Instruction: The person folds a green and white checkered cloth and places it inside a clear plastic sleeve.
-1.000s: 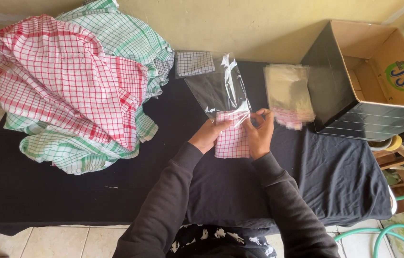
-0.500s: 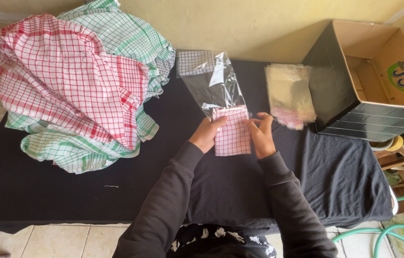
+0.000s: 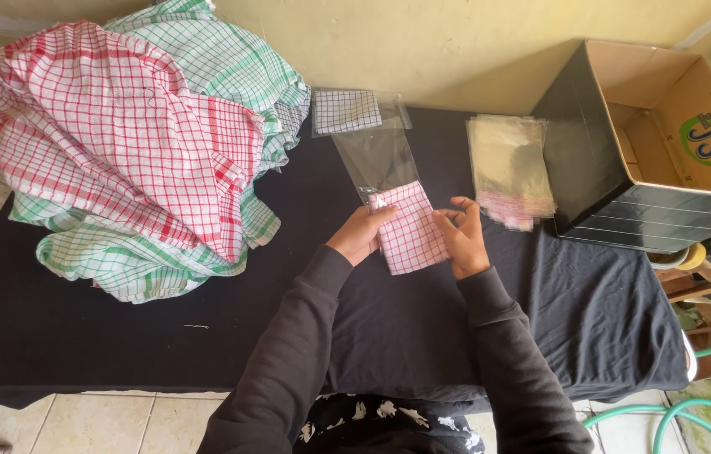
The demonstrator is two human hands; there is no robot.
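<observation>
The folded red-checked cloth (image 3: 410, 229) lies mid-tabletop (image 3: 120, 336), its top edge at the clear bag's (image 3: 376, 160) mouth — not yet inside. Left hand (image 3: 361, 235) and right hand (image 3: 460, 240) each pinch a side in a light grip. One packed cloth (image 3: 347, 111) sits behind; a heap (image 3: 137, 143) remains.

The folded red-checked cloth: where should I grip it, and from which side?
Grip the folded red-checked cloth by its two long side edges, left hand and right hand coming in from either side. Its far end sits at the clear bag mouth, so leave that end free.
</observation>
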